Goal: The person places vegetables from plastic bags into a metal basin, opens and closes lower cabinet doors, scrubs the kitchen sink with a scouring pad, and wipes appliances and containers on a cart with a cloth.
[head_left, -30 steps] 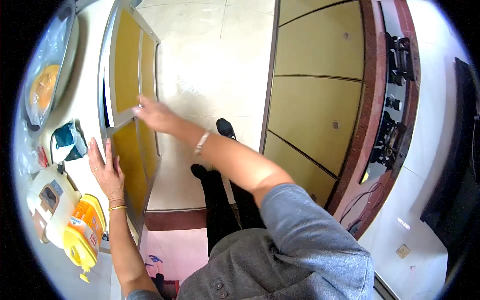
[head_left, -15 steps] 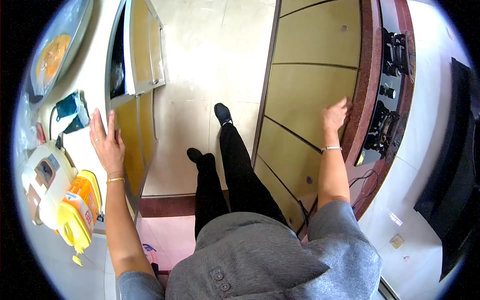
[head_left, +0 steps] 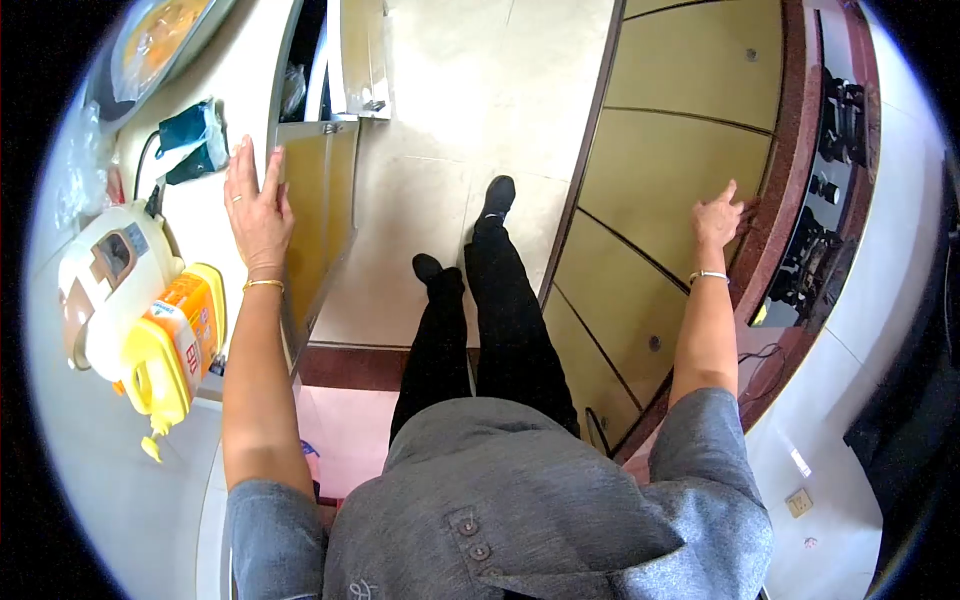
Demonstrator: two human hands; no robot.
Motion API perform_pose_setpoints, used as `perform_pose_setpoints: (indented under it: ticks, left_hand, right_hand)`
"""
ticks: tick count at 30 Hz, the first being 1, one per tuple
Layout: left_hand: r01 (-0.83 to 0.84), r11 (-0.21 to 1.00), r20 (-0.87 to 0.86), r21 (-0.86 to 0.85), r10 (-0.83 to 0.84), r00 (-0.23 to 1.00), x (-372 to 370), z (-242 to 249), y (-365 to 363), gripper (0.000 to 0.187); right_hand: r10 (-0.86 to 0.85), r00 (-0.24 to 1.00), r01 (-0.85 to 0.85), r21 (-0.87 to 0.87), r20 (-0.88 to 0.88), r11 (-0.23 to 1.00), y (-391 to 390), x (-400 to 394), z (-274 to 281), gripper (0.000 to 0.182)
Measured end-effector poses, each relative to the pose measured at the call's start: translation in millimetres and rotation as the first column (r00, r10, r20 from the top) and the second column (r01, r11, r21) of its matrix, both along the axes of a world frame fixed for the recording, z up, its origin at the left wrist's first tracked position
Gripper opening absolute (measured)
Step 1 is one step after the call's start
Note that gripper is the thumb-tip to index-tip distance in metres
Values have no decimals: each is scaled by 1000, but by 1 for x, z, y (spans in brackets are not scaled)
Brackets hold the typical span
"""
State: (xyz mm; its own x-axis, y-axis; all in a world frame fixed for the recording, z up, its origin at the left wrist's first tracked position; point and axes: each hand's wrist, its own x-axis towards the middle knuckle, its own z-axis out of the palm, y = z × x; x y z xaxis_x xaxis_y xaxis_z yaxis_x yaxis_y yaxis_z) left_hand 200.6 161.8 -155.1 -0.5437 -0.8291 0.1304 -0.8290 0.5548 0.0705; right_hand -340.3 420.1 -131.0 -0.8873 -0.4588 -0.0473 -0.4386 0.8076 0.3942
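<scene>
Left hand (head_left: 262,210)'s spread, gripping nothing, at the counter (head_left: 238,75) edge. Right hand (head_left: 718,218), 3 o'clock from it, half-open, looks empty. Cabinet door (head_left: 360,55)'s ajar at 1 o'clock; a careless step could knock it.

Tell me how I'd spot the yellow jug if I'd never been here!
Find the pale counter on the picture's left side, by the left hand. Follow it down to the white machine, and the jug is just right of that. It's bright yellow with a handle and an orange-and-white label, while the packet higher up is dark green.
</scene>
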Motion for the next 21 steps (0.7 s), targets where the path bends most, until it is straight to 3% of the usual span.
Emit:
perform_pose_setpoints:
  ticks: [2, 3, 10, 14, 15, 18, 21]
  left_hand:
    - [-5, 1000, 21, -5, 5, 1000, -3, -1, -1, 56]
    - [-13, 1000, 40, 11, 12, 999, -3, -1, -1, 56]
    - [-11, 999, 51, 39, 9, 999, -16, 7, -1, 51]
    - [-37, 994, 2, 106, 37, 999, -24, 4, 0, 44]
    - [-178, 977, 55, 120, 172, 984, -42, 10, 6, 43]
    - [52, 993, 40, 107, -57, 998, -121, 36, 14, 44]
    - [258, 922, 123, 288, -303, 945, -185, 18, 4, 45]
  right_hand:
    - [27, 999, -25, -35, 41, 999, -1, 2, 8, 78]
    - [52, 997, -43, -138, 58, 989, 2, -6, 5, 77]
    - [71, 991, -58, -115, 113, 992, 24, -13, -2, 70]
    - [8, 974, 28, -158, 225, 987, 19, -13, 9, 71]
    - [3, 971, 38, -167, 238, 985, 18, -14, 10, 70]
    - [-47, 944, 113, -185, 327, 976, 13, -14, 15, 68]
    - [-1, 947, 86, -250, 322, 965, 27, -19, 7, 64]
